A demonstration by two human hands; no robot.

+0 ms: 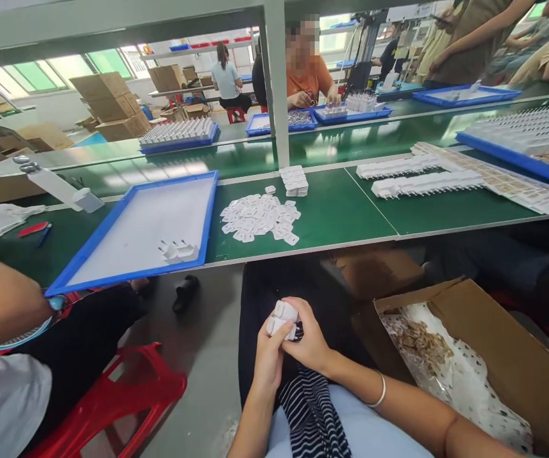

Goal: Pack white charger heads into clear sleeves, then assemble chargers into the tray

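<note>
Above my lap, my left hand and my right hand are closed around small white plastic pieces, which look like plug housings. Dark prongs show beside the pieces, near my right fingers. On the green table in front of me lies a loose pile of flat white parts. Behind it stands a small stack of white pieces. To the left, a blue-rimmed tray holds a few white plug pieces in its near right corner.
Rows of white plugs lie at the right, by a large blue tray. A cardboard box stands low at my right. A person's arm and a red stool are at left. A post rises behind the table.
</note>
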